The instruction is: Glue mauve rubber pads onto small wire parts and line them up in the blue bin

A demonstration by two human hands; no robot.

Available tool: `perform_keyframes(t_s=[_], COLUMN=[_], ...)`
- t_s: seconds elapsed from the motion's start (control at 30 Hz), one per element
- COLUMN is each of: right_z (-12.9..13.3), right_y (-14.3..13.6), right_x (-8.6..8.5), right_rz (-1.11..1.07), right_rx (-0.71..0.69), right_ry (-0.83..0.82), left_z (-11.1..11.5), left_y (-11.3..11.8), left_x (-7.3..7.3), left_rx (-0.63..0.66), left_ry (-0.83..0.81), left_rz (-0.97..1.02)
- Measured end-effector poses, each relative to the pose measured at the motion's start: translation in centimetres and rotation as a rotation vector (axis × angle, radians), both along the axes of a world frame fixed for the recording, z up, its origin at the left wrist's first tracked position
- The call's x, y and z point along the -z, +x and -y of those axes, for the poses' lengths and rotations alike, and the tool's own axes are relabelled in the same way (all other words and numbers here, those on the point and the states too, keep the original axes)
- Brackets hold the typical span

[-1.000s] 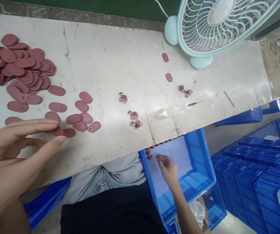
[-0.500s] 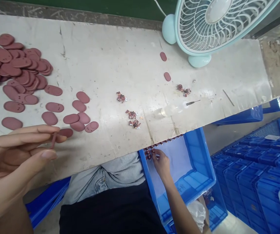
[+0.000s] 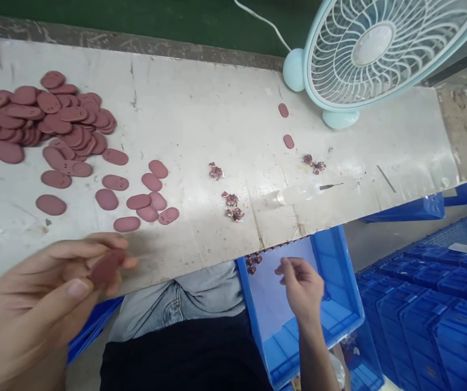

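We have a long, pale, scuffed surface (image 3: 201, 114) running across the view. Blue crates (image 3: 404, 304) stand at the lower right. An open blue bin (image 3: 333, 255) sits below the surface's near edge, beside our jeans (image 3: 213, 288), with a white sheet (image 3: 272, 296) inside it. The pale blue fan (image 3: 374, 43) stands at the far edge.

Our left hand (image 3: 50, 293) is closed in a pinch over the near edge, thumb against fingers, gripping one reddish-brown oval piece (image 3: 106, 267), which is tilted. Our right hand (image 3: 304, 288) is above the bin, partly open, its fingers loosely curled; we see nothing in its grasp.

A heap of matching ovals (image 3: 58, 124) lies at the left of the surface, with loose ovals (image 3: 138, 201) spread between it and the middle, a few overlapping. A clear bottle (image 3: 298, 194) lies on its side, its dark thin tip (image 3: 331, 186) pointing right. Near it are small brown horse figurines (image 3: 230, 199): three to its left and two just beyond its tip end. More little brown figures (image 3: 252, 260) line the sheet by the bin's upper left corner. Two separate ovals (image 3: 283, 110) lie near the fan's base.
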State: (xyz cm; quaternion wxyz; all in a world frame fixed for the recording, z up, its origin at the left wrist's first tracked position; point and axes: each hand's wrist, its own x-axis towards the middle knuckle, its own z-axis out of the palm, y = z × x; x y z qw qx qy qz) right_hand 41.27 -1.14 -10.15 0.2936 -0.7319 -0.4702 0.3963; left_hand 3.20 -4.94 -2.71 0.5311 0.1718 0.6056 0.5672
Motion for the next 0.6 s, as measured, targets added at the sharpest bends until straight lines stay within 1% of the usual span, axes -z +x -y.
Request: perform_keyframes(t_s=[0.07, 0.1, 0.13, 0.17, 0.2, 0.27, 0.3, 0.33, 0.37, 0.4, 0.43, 0.5, 0.57, 0.6], right_z=[-1.2, -2.0, -2.9, -3.9, -4.9, -7.3, -8.5, -9.6, -10.6, -11.5, -12.2, -12.8, -12.3, -11.7], right_y=[-1.4, -2.4, -3.4, -4.5, -5.6, -7.3, -7.8, -8.1, -8.2, -8.2, -8.2, -8.3, -8.9, -9.4], right_x=[-3.2, -4.4, -5.2, -5.8, -6.1, -5.9, -5.7, -5.3, -5.0, -4.7, -4.6, -4.7, -5.5, -6.1], right_rz=[-0.154, -0.303, -0.515, -0.782, -1.092, -1.703, -1.924, -2.086, -2.187, -2.231, -2.23, -2.153, -1.998, -1.883], right_rx=[0.004, -0.009, -0.026, -0.042, -0.051, -0.032, -0.008, 0.011, 0.019, 0.014, 0.0, -0.021, -0.009, -0.012], right_ry=[0.051, 0.048, 0.025, -0.014, -0.059, -0.156, -0.197, -0.243, -0.297, -0.347, -0.383, -0.389, -0.326, -0.283], left_z=[0.1, 0.2, 0.2, 0.2, 0.3, 0.4, 0.4, 0.5, 0.5, 0.5, 0.4, 0.3, 0.1, 0.0], left_y=[1.3, 1.9, 2.6, 3.3, 4.0, 5.4, 6.0, 6.4, 6.8, 7.0, 7.2, 7.3, 7.2, 7.3], left_x=[0.5, 0.9, 1.4, 1.8, 2.0, 2.3, 2.3, 2.2, 2.2, 2.1, 2.1, 2.0, 2.0, 1.9], left_rx=[0.085, 0.129, 0.163, 0.186, 0.195, 0.205, 0.207, 0.21, 0.209, 0.206, 0.201, 0.191, 0.173, 0.162], left_ry=[0.051, 0.072, 0.085, 0.093, 0.099, 0.103, 0.108, 0.113, 0.121, 0.129, 0.139, 0.155, 0.159, 0.156], left_rz=[0.166, 0.256, 0.339, 0.414, 0.482, 0.598, 0.643, 0.679, 0.706, 0.725, 0.74, 0.764, 0.784, 0.79])
